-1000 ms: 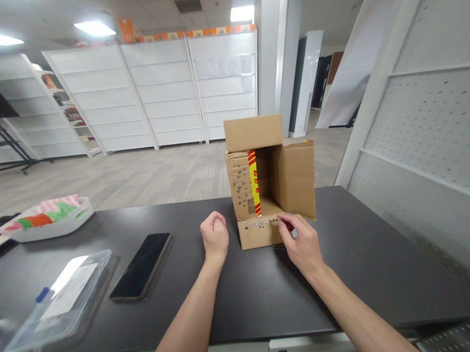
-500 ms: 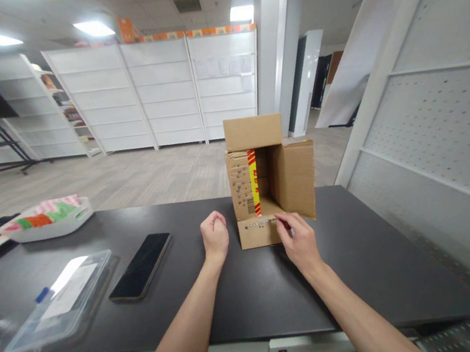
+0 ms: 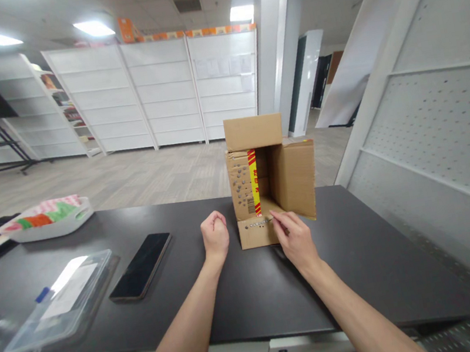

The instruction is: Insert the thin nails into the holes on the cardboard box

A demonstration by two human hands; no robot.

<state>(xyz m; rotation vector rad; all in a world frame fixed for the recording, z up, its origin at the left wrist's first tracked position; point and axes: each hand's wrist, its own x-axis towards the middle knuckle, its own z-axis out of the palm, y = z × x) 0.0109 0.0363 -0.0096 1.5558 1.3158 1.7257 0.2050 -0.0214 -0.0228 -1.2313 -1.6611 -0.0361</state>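
Note:
An open cardboard box (image 3: 281,183) stands on the dark table with its flaps spread outward. Small grey, round-headed studs dot its left flap (image 3: 241,184), and several more form a row along the top of the lower front flap (image 3: 256,237). My right hand (image 3: 300,243) is at the right part of that lower flap, thumb and index finger pinched at the end of the row; whatever lies between the fingertips is too small to make out. To the left of the box, my left hand (image 3: 215,237) is closed in a fist above the table, its contents hidden.
On the left of the table (image 3: 389,247) lie a black phone (image 3: 141,267), a clear plastic case (image 3: 64,298) and a white tray (image 3: 56,227) with colourful cloth-like contents. A perforated panel (image 3: 445,125) rises along the right side.
My right hand has shifted slightly left along the lower flap, its fingers still pinched. My left fist and the box have stayed in place.

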